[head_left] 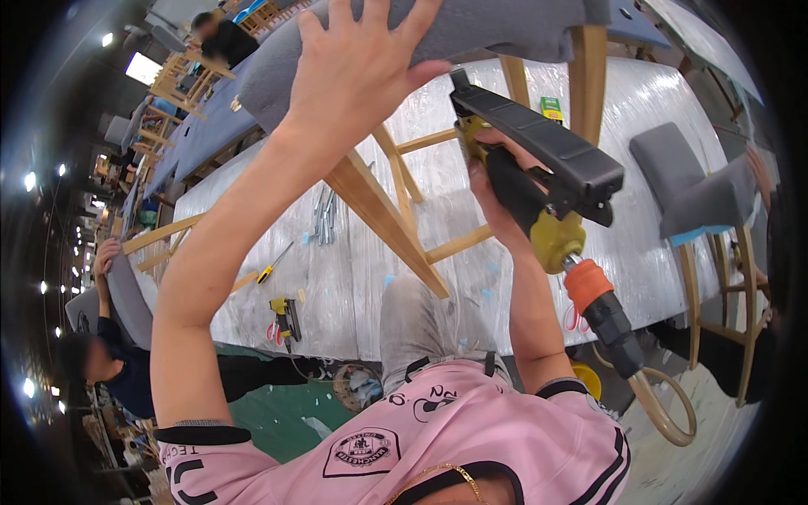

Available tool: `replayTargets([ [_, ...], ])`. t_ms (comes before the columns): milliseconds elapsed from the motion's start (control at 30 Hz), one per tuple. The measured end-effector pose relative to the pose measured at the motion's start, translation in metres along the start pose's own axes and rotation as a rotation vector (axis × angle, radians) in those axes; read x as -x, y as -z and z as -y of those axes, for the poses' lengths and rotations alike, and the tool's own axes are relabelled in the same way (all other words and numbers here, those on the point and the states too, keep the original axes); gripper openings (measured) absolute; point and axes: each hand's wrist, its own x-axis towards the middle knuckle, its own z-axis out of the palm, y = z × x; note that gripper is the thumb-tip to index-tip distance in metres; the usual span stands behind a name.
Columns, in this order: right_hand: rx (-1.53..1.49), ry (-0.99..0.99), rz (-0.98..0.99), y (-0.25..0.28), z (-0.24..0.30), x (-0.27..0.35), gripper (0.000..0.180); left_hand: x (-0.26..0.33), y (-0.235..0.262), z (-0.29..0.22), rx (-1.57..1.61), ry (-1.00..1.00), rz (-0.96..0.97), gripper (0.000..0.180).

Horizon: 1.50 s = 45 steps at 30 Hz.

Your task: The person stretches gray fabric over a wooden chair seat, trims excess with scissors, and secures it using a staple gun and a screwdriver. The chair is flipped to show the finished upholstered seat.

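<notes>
My left hand (pixel 358 67) is pressed flat with spread fingers against the grey upholstered seat (pixel 471 25) of a wooden chair (pixel 383 210) that stands tipped up on the table. My right hand (pixel 497 202) grips a black and yellow pneumatic staple gun (pixel 539 160), its nose pointing up at the underside of the seat. An orange coupling and an air hose (pixel 665 404) hang from the gun's handle toward the lower right.
A long table wrapped in clear plastic (pixel 337 278) carries a second staple gun (pixel 284 318), a screwdriver (pixel 273 265) and strips of staples (pixel 324 215). Another grey chair (pixel 699 202) stands at the right. A person (pixel 109 353) handles a seat at the left; more chairs stand farther back.
</notes>
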Motion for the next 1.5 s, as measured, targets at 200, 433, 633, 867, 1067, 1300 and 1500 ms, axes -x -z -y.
replayTargets([
  [200,-0.053,-0.028,-0.036,-0.003,-0.010,0.003,0.030,-0.005,-0.004,0.001,-0.069,-0.058,-0.014,0.085],
  [433,-0.178,-0.077,-0.067,-0.027,0.000,-0.012,0.044,0.006,-0.019,-0.001,-0.043,-0.024,-0.103,0.095],
  [633,-0.084,0.132,-0.075,-0.030,-0.006,-0.008,0.043,0.014,-0.007,-0.014,-0.026,0.016,-0.077,0.100],
  [867,-0.271,-0.009,0.017,-0.024,0.008,0.003,0.047,0.018,-0.015,-0.014,-0.057,0.016,-0.105,0.082],
  [1067,-0.221,0.015,-0.017,-0.032,0.013,0.002,0.044,0.018,-0.010,-0.014,-0.177,0.032,-0.099,0.101],
  [1300,-0.103,-0.121,0.088,-0.023,0.000,-0.002,0.040,0.019,0.006,0.082,0.561,0.383,0.163,0.126],
  [1500,-0.045,-0.060,0.045,-0.022,-0.004,-0.001,0.034,0.017,0.000,0.064,0.516,0.246,0.215,0.101],
])
